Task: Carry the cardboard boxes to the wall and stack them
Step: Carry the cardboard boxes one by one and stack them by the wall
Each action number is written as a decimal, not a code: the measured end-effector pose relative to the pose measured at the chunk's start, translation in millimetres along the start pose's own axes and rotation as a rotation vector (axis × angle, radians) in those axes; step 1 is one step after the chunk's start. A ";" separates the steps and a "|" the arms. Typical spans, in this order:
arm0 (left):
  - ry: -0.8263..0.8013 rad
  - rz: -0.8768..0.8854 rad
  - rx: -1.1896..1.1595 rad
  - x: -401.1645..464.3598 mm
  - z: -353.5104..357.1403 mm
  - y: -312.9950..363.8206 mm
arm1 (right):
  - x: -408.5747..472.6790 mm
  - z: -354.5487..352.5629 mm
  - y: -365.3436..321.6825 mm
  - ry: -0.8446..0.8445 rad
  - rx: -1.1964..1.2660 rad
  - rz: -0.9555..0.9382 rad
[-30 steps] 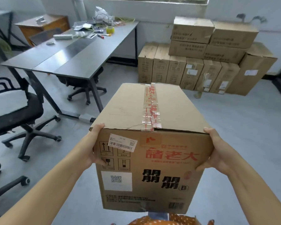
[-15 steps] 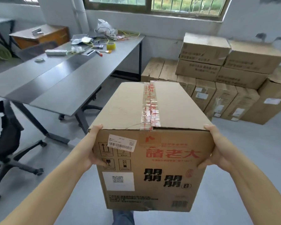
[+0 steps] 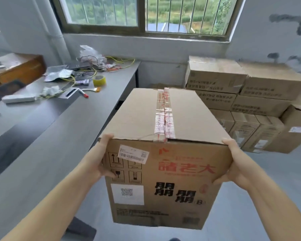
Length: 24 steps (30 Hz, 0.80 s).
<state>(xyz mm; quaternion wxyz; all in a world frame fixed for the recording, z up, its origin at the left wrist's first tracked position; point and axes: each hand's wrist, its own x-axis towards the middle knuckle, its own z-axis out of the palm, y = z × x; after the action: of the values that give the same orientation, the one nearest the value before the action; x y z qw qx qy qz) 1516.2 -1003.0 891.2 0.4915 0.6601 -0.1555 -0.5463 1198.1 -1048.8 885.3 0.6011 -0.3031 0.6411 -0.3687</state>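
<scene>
I hold a large cardboard box (image 3: 165,153) in front of me, sealed with red-printed tape along its top and printed with red and black characters on the near face. My left hand (image 3: 101,157) grips its near left corner and my right hand (image 3: 233,162) grips its near right corner. Ahead on the right, a stack of cardboard boxes (image 3: 247,94) stands against the white wall (image 3: 268,40) below the window. Upright boxes form its bottom row and flat boxes lie on top in two layers.
A long grey table (image 3: 42,136) runs along my left, close to the held box, with a yellow tape roll (image 3: 99,80), wires, a plastic bag and papers at its far end. A wooden cabinet (image 3: 16,70) stands at far left. Grey floor (image 3: 268,180) lies open on the right.
I have walked forward with the box. The wall stack and the window are much nearer and higher in view; the office chairs have passed out of sight on the left.
</scene>
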 end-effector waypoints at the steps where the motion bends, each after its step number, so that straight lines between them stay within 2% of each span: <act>1: -0.002 0.007 -0.007 17.8 9.4 13.2 | 17.1 5.1 -14.1 0.004 0.002 -0.009; 14: -0.005 0.098 -0.086 253.6 152.7 163.4 | 284.2 54.4 -216.2 -0.056 -0.005 -0.070; 24: -0.048 0.143 -0.036 430.2 238.8 280.9 | 458.1 96.1 -330.8 -0.041 0.022 -0.132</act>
<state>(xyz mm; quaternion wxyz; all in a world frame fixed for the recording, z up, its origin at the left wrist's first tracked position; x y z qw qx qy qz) 1553.3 -1568.3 895.9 0.5369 0.6252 -0.2042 -0.5284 1232.7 -1620.4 911.0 0.5916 -0.3455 0.6031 -0.4084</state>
